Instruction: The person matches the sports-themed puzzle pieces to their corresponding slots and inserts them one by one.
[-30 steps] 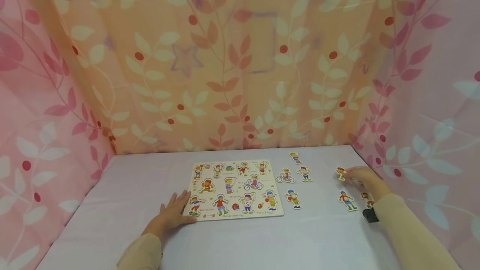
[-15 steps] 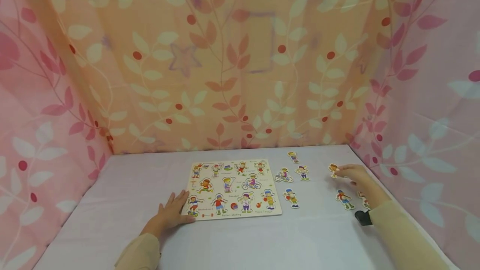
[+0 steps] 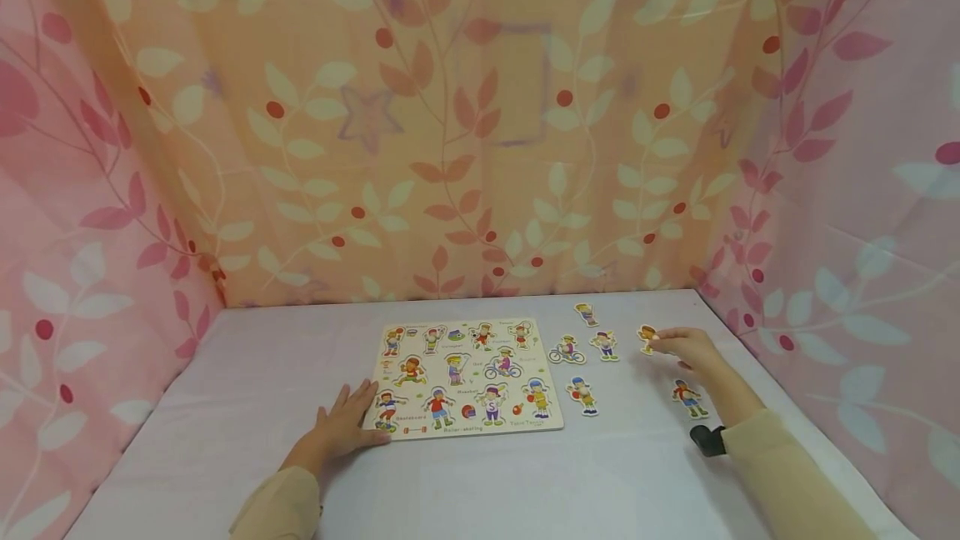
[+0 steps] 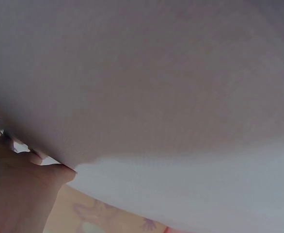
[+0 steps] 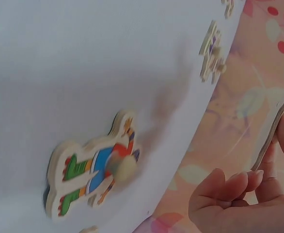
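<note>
My right hand [image 3: 686,350] pinches a flat wooden puzzle piece [image 3: 647,339] shaped like a child, out to the right of the puzzle board [image 3: 551,421]. In the right wrist view, that piece [image 5: 270,136] shows edge-on between thumb and fingers. My left hand [image 3: 341,427] rests at the board's left edge, fingers spread along it and thumb at the near left corner. Only the back of the left hand [image 4: 18,189] and its fingers show in the left wrist view. Printed children in sports poses cover the board.
Loose pieces lie right of the board: a cyclist [image 3: 567,350], a baseball player [image 3: 604,346], a table-tennis player [image 3: 582,397] and a golfer [image 3: 587,314]. A knobbed roller skater [image 5: 101,167] lies under my right arm. Patterned curtains [image 3: 450,148] enclose the white table [image 3: 225,373].
My right hand has moved left with the puzzle piece. The arm now covers another loose piece beside the roller skater. My left hand stays at the board's edge.
</note>
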`<state>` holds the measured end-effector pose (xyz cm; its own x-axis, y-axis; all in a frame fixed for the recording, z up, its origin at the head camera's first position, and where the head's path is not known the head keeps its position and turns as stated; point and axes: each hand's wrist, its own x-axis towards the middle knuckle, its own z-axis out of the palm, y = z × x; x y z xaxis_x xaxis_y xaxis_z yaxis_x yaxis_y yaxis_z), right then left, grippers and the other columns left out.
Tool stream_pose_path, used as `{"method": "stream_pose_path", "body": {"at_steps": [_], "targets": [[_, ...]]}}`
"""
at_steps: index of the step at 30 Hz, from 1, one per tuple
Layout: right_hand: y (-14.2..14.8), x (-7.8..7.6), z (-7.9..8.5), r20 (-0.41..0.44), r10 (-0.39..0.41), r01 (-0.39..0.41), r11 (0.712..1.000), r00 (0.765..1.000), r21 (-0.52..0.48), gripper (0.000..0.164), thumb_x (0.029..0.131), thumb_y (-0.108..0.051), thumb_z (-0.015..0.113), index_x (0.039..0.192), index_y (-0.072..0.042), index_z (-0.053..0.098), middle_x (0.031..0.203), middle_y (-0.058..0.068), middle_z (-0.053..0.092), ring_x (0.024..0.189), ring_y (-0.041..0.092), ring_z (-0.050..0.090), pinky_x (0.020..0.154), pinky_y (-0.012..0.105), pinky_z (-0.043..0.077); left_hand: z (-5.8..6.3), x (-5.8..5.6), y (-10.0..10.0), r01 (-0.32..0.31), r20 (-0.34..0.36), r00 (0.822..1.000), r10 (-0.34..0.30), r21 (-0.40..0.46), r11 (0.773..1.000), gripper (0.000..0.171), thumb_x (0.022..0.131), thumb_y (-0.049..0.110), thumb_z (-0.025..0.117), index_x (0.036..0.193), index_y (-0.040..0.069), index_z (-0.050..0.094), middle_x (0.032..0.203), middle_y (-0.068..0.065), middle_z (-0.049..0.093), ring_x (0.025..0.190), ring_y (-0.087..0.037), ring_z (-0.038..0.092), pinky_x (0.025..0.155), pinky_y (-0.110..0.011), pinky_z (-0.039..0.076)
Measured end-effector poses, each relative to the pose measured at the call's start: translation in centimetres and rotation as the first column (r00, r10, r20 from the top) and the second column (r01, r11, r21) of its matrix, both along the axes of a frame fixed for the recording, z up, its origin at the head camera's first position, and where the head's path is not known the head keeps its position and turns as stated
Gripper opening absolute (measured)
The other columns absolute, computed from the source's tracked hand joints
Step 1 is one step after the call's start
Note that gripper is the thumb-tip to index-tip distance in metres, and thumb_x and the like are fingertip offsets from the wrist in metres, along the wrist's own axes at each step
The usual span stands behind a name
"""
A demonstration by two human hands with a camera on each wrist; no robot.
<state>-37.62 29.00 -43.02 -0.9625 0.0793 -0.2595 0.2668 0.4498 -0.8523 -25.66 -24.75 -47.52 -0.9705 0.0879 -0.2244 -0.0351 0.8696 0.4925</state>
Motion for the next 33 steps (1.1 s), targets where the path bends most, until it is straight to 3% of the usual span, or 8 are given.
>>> {"method": "stream_pose_path", "body": {"at_steps": [9, 16, 25, 33], "targets": [[-2.6, 0.4, -0.2, -0.026, 0.019, -0.02, 1.0, 0.999, -0.009, 0.04, 0.092, -0.019, 0.066, 0.12, 0.009, 0.056, 0.125, 0.028, 0.055, 0.122, 0.044, 0.041, 0.102, 0.059, 0.035, 0.1, 0.2, 0.0, -0.006, 0.006, 1.0, 0.006, 0.004, 1.0, 0.103, 0.078, 0.045, 0.077, 0.151, -0.003, 0.024, 0.156, -0.027, 0.017, 0.142, -0.052, 0.002, 0.104, -0.075, -0.001], [-4.8, 0.7, -0.3, -0.028, 0.037, -0.037, 0.999, 0.999, -0.006, 0.037, 0.092, -0.018, 0.065, 0.118, 0.008, 0.057, 0.124, 0.027, 0.056, 0.118, 0.041, 0.045, 0.1, 0.056, 0.038, 0.2, 0.4, -0.1, -0.007, 0.004, 1.0, 0.007, 0.01, 1.0, 0.103, 0.077, 0.045, 0.078, 0.151, -0.003, 0.024, 0.156, -0.027, 0.017, 0.142, -0.052, 0.002, 0.104, -0.075, -0.001], [-7.5, 0.4, -0.7, -0.024, 0.001, -0.001, 1.0, 1.0, -0.02, 0.035, 0.09, -0.018, 0.067, 0.116, 0.006, 0.059, 0.124, 0.024, 0.055, 0.115, 0.038, 0.046, 0.099, 0.055, 0.039, 0.3, 0.4, -0.1, -0.004, -0.002, 1.0, 0.004, 0.016, 1.0, 0.103, 0.077, 0.045, 0.078, 0.151, -0.003, 0.024, 0.156, -0.027, 0.017, 0.141, -0.052, 0.002, 0.104, -0.075, -0.001], [-9.0, 0.4, -1.3, -0.036, 0.019, -0.02, 0.999, 0.999, -0.034, 0.025, 0.09, -0.016, 0.068, 0.105, 0.002, 0.061, 0.119, 0.021, 0.057, 0.109, 0.034, 0.048, 0.094, 0.053, 0.041, 0.3, 0.2, 0.1, -0.003, -0.005, 1.0, 0.003, 0.018, 1.0, 0.102, 0.078, 0.045, 0.078, 0.151, -0.003, 0.024, 0.156, -0.027, 0.017, 0.142, -0.052, 0.001, 0.105, -0.074, -0.002]]}}
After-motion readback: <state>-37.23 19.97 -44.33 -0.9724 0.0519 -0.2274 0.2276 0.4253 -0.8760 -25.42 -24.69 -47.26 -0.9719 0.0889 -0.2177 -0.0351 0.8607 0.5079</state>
